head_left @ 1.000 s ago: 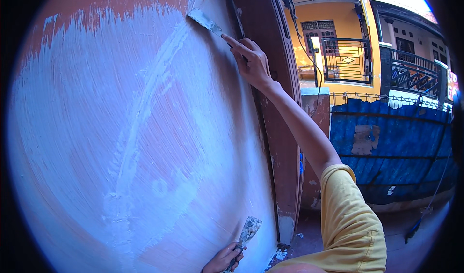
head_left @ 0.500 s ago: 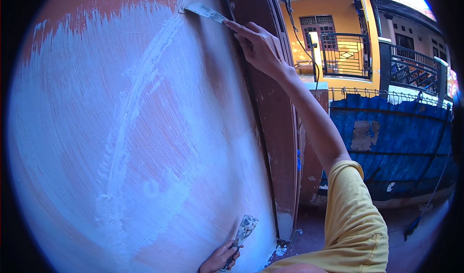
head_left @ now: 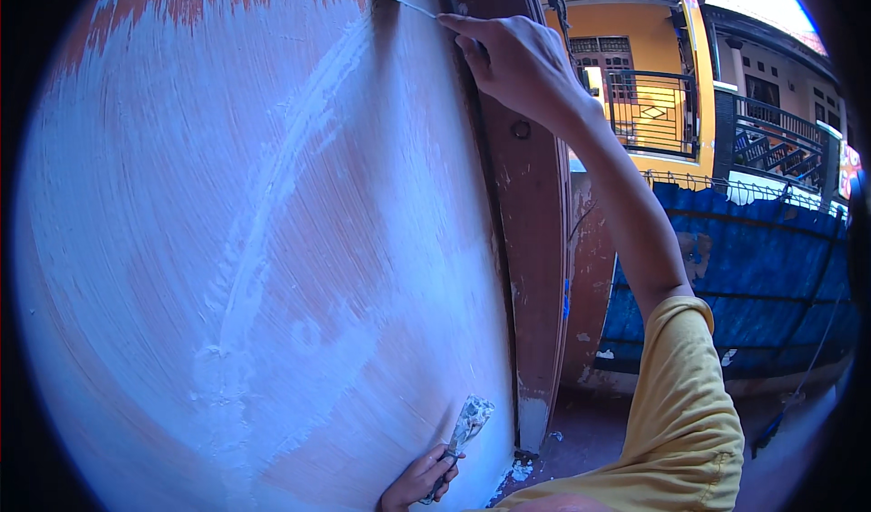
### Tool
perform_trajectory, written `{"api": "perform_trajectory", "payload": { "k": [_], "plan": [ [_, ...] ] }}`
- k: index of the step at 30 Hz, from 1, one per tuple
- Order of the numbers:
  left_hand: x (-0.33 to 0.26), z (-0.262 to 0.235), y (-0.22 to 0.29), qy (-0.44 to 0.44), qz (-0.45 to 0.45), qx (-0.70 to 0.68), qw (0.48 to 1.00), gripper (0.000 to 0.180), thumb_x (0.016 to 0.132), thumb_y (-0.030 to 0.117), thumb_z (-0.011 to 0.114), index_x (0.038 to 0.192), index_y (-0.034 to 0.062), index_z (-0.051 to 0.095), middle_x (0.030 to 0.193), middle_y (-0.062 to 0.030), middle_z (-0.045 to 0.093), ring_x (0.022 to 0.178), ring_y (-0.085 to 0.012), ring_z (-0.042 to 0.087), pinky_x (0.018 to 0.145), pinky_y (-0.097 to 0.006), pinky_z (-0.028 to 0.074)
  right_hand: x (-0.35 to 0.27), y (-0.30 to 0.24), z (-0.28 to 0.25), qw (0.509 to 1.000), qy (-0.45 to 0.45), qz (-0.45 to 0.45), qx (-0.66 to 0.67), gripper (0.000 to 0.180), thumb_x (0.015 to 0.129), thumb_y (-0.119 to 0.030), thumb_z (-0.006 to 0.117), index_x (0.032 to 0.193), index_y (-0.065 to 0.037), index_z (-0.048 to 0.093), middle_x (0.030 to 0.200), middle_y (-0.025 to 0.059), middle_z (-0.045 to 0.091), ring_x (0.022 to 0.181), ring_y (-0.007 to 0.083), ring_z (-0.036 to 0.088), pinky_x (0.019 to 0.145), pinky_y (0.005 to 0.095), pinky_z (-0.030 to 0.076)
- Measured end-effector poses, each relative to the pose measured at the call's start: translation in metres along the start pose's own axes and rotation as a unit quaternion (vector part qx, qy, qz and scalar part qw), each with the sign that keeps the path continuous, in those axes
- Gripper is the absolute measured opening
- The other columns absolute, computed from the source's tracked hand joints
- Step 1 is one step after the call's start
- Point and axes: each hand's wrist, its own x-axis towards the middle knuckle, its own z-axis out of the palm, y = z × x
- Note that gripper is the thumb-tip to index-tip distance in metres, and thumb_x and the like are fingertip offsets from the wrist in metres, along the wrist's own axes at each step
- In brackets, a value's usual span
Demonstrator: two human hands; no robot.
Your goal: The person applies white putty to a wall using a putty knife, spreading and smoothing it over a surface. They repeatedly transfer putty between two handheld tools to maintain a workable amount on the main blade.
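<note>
At the upper part of the wall [head_left: 299,195], my right hand [head_left: 531,72] grips a thin flat scraper [head_left: 413,6], its edge against the plaster near the door frame. The index finger stretches along the scraper, which shows almost edge-on. Low in the picture, my left hand [head_left: 422,477] is closed around the handle of a putty knife [head_left: 473,419]. That knife's blade points up and is smeared with pale filler. White streaks of filler cover the reddish wall, with a thicker raised line curving down its middle.
A dark brown wooden frame [head_left: 535,267] borders the wall on the right. Bits of filler [head_left: 522,469] lie on the floor at its foot. Beyond stand a blue sheet fence [head_left: 753,276], a yellow house [head_left: 649,27] and a black metal railing [head_left: 653,108].
My right hand has moved slightly up and right, and the scraper has tilted from showing its face to nearly edge-on. My left hand still holds the putty knife low down; the view has shifted a little.
</note>
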Motion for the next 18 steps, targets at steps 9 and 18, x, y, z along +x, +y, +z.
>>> {"api": "perform_trajectory", "payload": {
  "k": [9, 18],
  "plan": [
    [-0.002, 0.001, 0.004, -0.008, 0.008, 0.017, 1.0, 0.026, 0.1, 0.018, 0.038, 0.119, 0.0009, 0.045, 0.073, -0.0007, 0.045, 0.05, -0.0065, 0.042, 0.044, -0.02, 0.036, -0.022, -0.021, -0.026, 0.997, -0.053, 0.037, 0.05, 0.032, 0.087, -0.01, 0.056, 0.118, -0.014, 0.064, 0.061, 0.0103, 0.062, 0.042, 0.0174, 0.05, 0.045, 0.034, 0.042],
    [-0.004, 0.002, 0.004, 0.004, 0.007, 0.021, 1.0, 0.025, 0.1, 0.017, 0.039, 0.118, 0.0004, 0.045, 0.073, -0.0006, 0.045, 0.049, -0.0068, 0.042, 0.044, -0.02, 0.036, 0.005, 0.008, 0.002, 0.999, 0.004, 0.038, 0.001, 0.029, 0.09, -0.019, 0.055, 0.117, -0.02, 0.065, 0.051, 0.0087, 0.055, 0.041, 0.0209, 0.048, 0.048, 0.0359, 0.042]
  ]
}}
